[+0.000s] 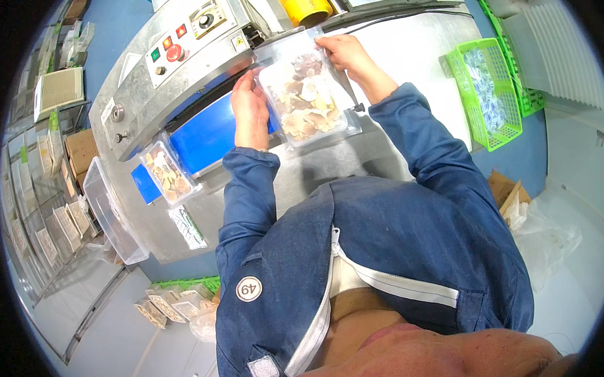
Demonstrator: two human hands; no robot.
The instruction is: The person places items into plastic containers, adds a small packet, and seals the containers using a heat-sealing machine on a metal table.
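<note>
A clear plastic pouch with a tray of sliced mushrooms [309, 103] is held up between my hands, over the front edge of a machine with a blue conveyor belt [205, 134]. My left hand [250, 105] supports the pouch at its left side, fingers along the edge. With thumb and fingers, my right hand [347, 55] pinches its upper right corner. A second packed tray of mushroom pieces [167, 172] lies at the belt's left end, apart from my hands. Just below that tray is a small printed packet [187, 227].
The machine's control panel [189, 38] has a dial and coloured buttons. Behind stands a yellow roll [303, 6]. A green basket of small packets [485, 92] is on the right, a clear plastic bin [113, 215] on the left. Shelving with trays [47, 167] stands farther left.
</note>
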